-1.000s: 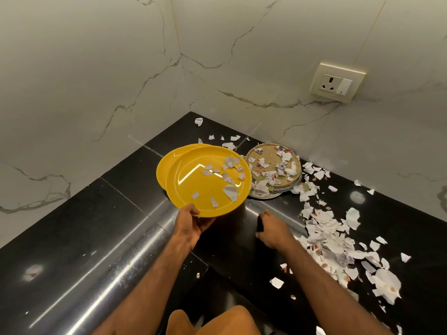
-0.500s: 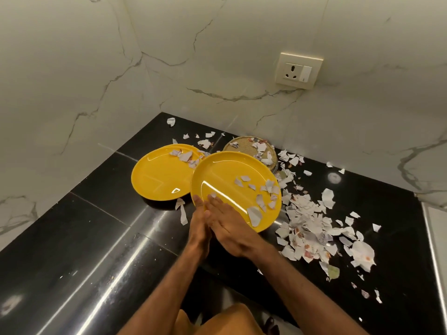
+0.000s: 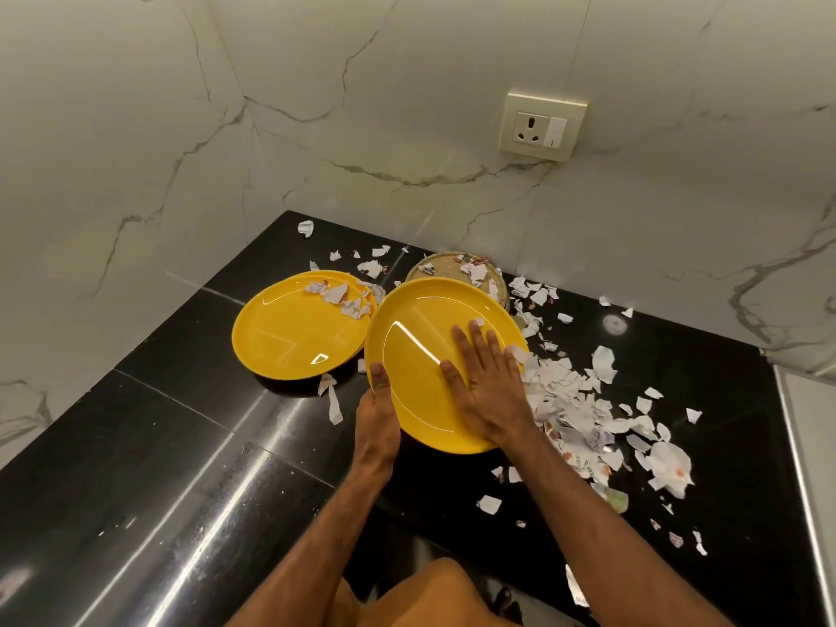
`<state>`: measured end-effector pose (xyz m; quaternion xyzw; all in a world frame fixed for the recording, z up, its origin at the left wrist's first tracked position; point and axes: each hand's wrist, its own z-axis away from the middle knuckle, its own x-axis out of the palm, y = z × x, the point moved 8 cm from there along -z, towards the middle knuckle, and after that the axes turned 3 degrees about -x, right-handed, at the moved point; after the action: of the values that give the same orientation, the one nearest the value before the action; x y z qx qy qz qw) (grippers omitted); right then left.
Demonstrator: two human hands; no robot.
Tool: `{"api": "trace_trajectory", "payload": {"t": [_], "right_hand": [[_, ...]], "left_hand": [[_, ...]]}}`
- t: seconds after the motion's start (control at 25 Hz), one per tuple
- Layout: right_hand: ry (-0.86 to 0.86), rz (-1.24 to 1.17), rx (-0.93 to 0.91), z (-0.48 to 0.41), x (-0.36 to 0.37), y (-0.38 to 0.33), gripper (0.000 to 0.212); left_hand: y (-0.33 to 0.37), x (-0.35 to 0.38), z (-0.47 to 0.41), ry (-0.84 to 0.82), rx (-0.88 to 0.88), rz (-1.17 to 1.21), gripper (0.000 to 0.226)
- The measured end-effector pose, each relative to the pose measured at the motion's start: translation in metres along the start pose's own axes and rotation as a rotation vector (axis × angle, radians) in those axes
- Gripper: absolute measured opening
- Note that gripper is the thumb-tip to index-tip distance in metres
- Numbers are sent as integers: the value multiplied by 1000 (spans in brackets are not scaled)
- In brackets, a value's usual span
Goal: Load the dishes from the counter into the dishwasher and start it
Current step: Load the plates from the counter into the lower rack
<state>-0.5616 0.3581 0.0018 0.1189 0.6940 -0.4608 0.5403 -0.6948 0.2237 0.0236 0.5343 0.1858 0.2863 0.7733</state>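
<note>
My left hand (image 3: 376,416) grips the near-left rim of a yellow plate (image 3: 420,350), thumb on top, holding it tilted above the black counter (image 3: 181,445). My right hand (image 3: 491,377) lies flat on the plate's face with straight fingers, at its right side. The plate's face is bare of scraps. A second yellow plate (image 3: 289,332) lies on the counter to the left with torn paper scraps (image 3: 341,296) on its far edge. Behind the held plate a round woven mat (image 3: 445,264) peeks out, partly hidden.
A heap of torn paper scraps (image 3: 583,409) covers the counter right of the held plate. Marble walls meet in the corner behind, with a wall socket (image 3: 540,126) up right. The counter's front edge runs below my arms. A metal strip (image 3: 800,468) borders the right end.
The held plate has moved right off the lower plate. My right hand has swept across its face to the right, and the scraps that lay on it are gone from it.
</note>
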Motion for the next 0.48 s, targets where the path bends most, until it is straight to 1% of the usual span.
{"api": "trace_trajectory", "payload": {"t": [0.12,0.2,0.24,0.32,0.36,0.4,0.48], "right_hand": [[-40,59,51,3,2,32,77],[-47,90,126,9,3,54,83],[-32,76,186,13,1,64,84],[59,-6,328,21,-7,79,87],[108,-42,358,24,-12,80,88],[142,-68,339,24,-15,74,87],[133,-122,212,18,-16,48,85]], "left_hand": [[-3,-2,-7,16,6,-25,52],[-1,-5,-9,31,13,-52,54],[0,-6,-11,37,13,-56,51],[2,-11,-16,60,9,-41,41],[1,-13,-19,69,5,-29,39],[2,-13,-21,74,2,-22,38],[1,-8,-24,56,1,-24,38]]}}
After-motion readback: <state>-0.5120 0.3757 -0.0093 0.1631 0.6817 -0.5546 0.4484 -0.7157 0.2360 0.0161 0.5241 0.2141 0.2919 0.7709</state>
